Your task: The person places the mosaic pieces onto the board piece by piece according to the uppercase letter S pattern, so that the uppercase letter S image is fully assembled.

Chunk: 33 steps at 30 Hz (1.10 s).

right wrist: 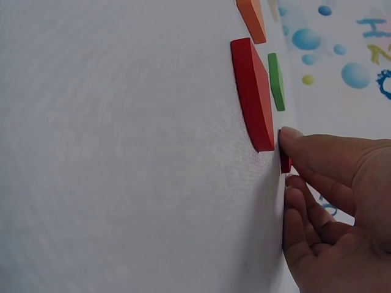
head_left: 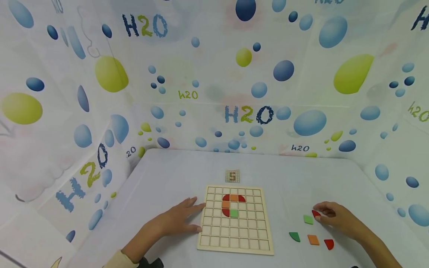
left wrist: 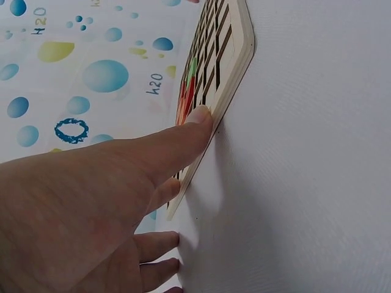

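A square wooden grid board (head_left: 249, 232) lies on the table. In its upper middle cells sit red quarter-circle tiles, orange square tiles (head_left: 234, 198) and one light green square tile (head_left: 234, 213). My left hand (head_left: 177, 219) is at the board's left side, fingers spread and thumb touching the edge; in the left wrist view the thumb (left wrist: 197, 116) presses on the rim. My right hand (head_left: 338, 219), right of the board, pinches a red quarter-circle tile (head_left: 315, 214) between thumb and fingers, low at the table. In the right wrist view, the thumb partly hides this tile (right wrist: 286, 160).
Near my right hand lie a light green square tile (head_left: 308, 219), a dark green quarter-circle tile (head_left: 295, 236), an orange square tile (head_left: 313, 239) and another red quarter-circle tile (head_left: 329, 244). Behind the board is a small gridded card (head_left: 232, 176) with an S-like figure. Patterned sheets surround the table.
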Motion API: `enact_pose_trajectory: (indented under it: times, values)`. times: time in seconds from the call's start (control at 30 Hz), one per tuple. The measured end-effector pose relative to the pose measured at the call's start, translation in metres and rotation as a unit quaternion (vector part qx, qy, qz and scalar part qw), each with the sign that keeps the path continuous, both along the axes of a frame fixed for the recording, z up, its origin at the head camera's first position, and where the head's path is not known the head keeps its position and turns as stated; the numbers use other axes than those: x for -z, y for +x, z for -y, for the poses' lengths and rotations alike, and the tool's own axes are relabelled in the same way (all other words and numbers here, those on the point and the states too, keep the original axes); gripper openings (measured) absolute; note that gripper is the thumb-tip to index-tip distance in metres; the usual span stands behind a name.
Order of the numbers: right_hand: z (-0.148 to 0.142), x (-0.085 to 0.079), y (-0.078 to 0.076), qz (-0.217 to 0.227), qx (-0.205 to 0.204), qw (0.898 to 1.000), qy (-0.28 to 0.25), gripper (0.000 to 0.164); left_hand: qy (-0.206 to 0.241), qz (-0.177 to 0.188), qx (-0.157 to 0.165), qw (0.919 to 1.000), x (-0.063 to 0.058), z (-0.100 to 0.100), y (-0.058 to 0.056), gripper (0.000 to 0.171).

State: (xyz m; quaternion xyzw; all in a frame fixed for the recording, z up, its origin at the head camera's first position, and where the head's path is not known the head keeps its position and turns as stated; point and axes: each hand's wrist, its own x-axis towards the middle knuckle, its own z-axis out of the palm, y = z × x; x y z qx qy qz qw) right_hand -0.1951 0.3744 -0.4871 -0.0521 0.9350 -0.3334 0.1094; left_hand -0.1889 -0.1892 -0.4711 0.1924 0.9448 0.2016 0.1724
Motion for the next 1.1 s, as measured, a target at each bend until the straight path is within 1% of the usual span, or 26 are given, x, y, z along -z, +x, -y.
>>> enact_pose_trajectory:
  times: [0.13, 0.3, 0.47, 0.63, 0.9, 1.1]
  values:
    - [0.002, 0.002, -0.001, -0.002, -0.001, 1.000, 0.006, 0.037, -0.008, -0.006, 0.003, 0.9999, 0.002, 0.001, 0.000, 0.084]
    - [0.004, 0.001, -0.004, -0.003, 0.005, 1.000, 0.015, 0.034, -0.009, -0.005, 0.003, 0.9999, 0.004, 0.001, -0.001, 0.084]
    - [0.007, -0.003, -0.005, 0.006, 0.010, 1.000, 0.020, 0.038, -0.005, -0.008, 0.005, 0.9999, 0.004, 0.001, 0.000, 0.084]
    - [0.014, -0.008, -0.005, 0.009, 0.004, 1.000, 0.008, 0.040, -0.003, -0.005, 0.003, 1.0000, 0.000, 0.001, 0.003, 0.084]
    - [0.037, -0.013, -0.009, 0.008, -0.020, 1.000, -0.019, 0.038, -0.004, 0.001, -0.002, 1.0000, -0.002, -0.001, 0.004, 0.084]
    - [0.066, -0.014, -0.013, -0.006, -0.031, 0.999, -0.017, 0.030, -0.004, 0.000, -0.003, 1.0000, -0.005, -0.001, 0.005, 0.083]
